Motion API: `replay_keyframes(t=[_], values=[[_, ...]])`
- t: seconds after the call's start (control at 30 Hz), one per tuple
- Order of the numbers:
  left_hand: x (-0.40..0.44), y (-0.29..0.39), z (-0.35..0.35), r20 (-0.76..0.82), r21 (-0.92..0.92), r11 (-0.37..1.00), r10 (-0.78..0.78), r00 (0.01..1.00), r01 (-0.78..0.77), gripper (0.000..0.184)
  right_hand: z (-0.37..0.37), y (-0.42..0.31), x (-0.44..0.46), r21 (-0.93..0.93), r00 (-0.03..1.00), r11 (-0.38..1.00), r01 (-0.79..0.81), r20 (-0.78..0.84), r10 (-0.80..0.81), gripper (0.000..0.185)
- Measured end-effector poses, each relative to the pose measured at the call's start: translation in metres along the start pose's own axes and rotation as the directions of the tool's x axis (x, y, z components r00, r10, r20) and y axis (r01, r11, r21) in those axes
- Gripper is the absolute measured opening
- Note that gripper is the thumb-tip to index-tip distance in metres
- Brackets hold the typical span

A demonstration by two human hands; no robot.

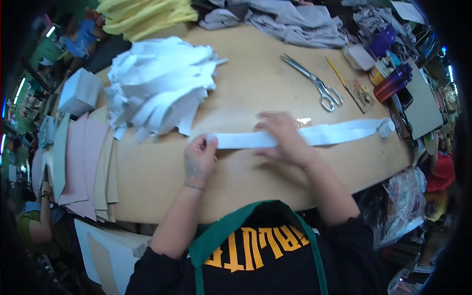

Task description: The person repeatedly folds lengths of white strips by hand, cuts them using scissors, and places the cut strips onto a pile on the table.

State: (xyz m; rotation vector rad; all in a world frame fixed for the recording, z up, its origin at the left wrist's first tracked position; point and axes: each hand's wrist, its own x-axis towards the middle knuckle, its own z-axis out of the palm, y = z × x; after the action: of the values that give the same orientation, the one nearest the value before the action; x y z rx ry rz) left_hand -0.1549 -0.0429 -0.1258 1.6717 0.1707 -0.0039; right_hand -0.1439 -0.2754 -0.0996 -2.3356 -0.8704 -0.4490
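A long white strip (344, 132), elastic or cloth, lies across the table from left to right, its far right end curled into a small roll (387, 128). My left hand (200, 152) pinches the strip's left end between thumb and fingers. Over the middle of the strip is my right hand (284, 137), slightly blurred, with thumb and fingers apart; whether it touches the strip I cannot tell. A small shiny clear piece (304, 122) lies just behind the strip. Behind my left hand is a big heap of cut white strips (157, 83).
Metal scissors (317, 83), a yellow pencil (336, 70) and a purple bottle (393, 82) are at the back right. Yellow cloth (147, 17) and grey cloth (295, 22) are piled behind. Pink sheets (86, 157) and a white box (79, 91) sit left; another person's arm (45, 211) shows there.
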Motion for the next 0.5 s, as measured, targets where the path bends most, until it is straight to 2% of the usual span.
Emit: replay_keyframes(t=[0.03,0.1,0.17,0.2,0.3,0.37,0.5], values=[[-0.002,-0.002,0.001,0.008,-0.038,0.999,0.0,1.0,0.001,0.016,0.018,-0.019,0.014,0.017,0.999,0.999,-0.029,0.044,0.028,0.043],[-0.003,0.004,-0.001,0.021,-0.106,0.994,-0.015,1.0,0.017,0.015,0.054,-0.03,0.026,0.0,1.0,1.0,0.016,0.019,-0.016,0.036],[-0.007,0.007,-0.006,0.033,-0.169,0.985,-0.043,0.999,0.048,0.015,0.072,-0.024,0.029,0.185,0.998,0.983,-0.003,0.054,-0.007,0.033],[-0.007,0.002,-0.009,0.044,-0.179,0.982,-0.052,0.998,0.059,0.014,0.075,-0.025,0.03,0.274,0.997,0.961,-0.021,0.08,-0.001,0.031],[-0.009,-0.012,-0.015,0.088,-0.233,0.965,-0.102,0.991,0.12,0.012,0.073,-0.031,0.024,0.299,0.999,0.953,0.046,0.014,-0.053,0.026],[-0.011,-0.007,-0.016,0.127,-0.281,0.941,-0.157,0.979,0.187,0.011,0.076,-0.028,0.021,0.359,1.0,0.933,0.03,-0.013,-0.027,0.024],[-0.008,-0.002,-0.012,0.156,-0.357,0.91,-0.166,0.974,0.212,0.01,0.073,-0.029,0.021,0.444,0.995,0.895,-0.04,-0.062,0.075,0.022]])
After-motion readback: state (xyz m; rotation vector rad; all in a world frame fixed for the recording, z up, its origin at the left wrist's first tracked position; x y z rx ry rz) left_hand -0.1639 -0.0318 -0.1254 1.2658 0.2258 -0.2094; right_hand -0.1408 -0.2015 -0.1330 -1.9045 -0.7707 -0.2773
